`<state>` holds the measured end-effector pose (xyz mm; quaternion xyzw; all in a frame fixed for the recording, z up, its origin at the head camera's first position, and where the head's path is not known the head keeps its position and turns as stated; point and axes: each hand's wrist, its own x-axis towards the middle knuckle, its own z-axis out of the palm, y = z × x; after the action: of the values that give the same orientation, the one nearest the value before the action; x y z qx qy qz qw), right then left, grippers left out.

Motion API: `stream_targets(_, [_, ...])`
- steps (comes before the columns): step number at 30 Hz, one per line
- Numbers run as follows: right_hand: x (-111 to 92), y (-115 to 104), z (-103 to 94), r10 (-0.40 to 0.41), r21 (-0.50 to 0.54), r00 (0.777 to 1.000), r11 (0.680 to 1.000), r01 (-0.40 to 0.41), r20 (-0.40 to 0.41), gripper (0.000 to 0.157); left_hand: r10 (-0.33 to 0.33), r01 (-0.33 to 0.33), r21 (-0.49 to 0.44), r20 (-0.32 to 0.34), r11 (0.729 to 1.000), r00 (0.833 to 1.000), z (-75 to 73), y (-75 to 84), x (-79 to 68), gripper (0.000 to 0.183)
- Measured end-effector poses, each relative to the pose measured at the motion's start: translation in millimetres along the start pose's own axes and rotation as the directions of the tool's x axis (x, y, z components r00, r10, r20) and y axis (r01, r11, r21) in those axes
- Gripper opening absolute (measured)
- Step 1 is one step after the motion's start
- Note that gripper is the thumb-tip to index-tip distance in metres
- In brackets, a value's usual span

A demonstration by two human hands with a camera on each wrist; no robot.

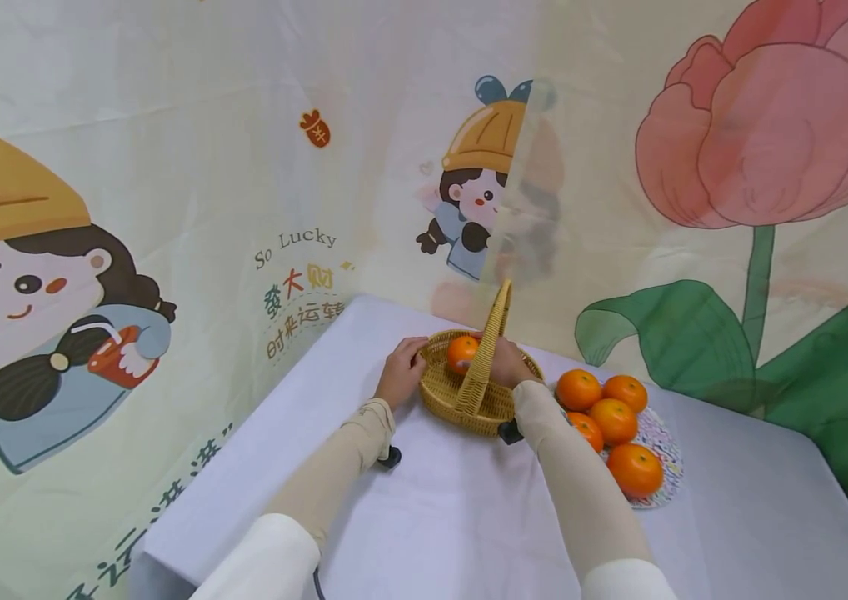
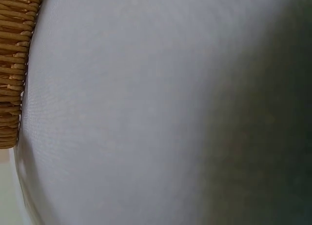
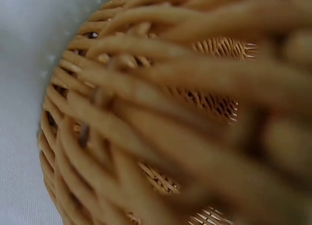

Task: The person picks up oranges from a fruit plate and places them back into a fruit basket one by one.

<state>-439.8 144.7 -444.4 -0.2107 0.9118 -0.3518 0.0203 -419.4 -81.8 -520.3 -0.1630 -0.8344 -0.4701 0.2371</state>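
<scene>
A woven wicker basket [image 1: 495,427] with a tall arched handle stands on the white-covered table. At its left rim, my left hand [image 1: 398,375] grips the edge with fingers and thumb. My right hand [image 1: 508,365] reaches into the basket from the right, partly hidden by the handle. It holds an orange [image 1: 461,355] inside, left of the handle; some of its fingers are hidden behind the fruit. The left wrist view catches only the wicker side [image 2: 15,64] of the basket. Close, blurred wicker [image 3: 161,93] fills most of the right wrist view.
To the right of the basket, a speckled multicoloured plate [image 1: 667,458] bears several oranges [image 1: 614,422], close beside my right forearm. Printed cloth hangings [image 1: 394,208] rise behind the table and along its left side. A dark cable [image 1: 317,581] hangs by my left sleeve.
</scene>
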Motion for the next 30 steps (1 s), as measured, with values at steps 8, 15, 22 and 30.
stream_targets(8, [1.4,3.5,2.9,-0.045,0.024,0.999,0.999,0.044,0.025,0.068,-0.015,0.015,0.004,-0.011,1.000,1.000,0.8,3.4,0.9,0.038])
stream_targets(15, [0.8,6.8,8.0,-0.013,0.048,1.000,0.999,0.012,0.010,0.067,0.011,-0.011,0.015,-0.024,1.000,1.000,3.0,-1.9,1.0,0.038])
stream_targets(22, [-2.4,8.9,9.3,0.004,0.071,1.000,0.998,-0.004,0.002,0.071,0.029,-0.029,0.000,-0.025,1.000,0.999,4.8,-3.3,0.8,0.037])
stream_targets(30, [3.7,3.5,-4.1,-0.074,-0.098,0.996,0.992,0.078,0.045,0.076,0.006,-0.005,0.019,-0.010,1.000,1.000,4.0,-4.0,1.0,0.039])
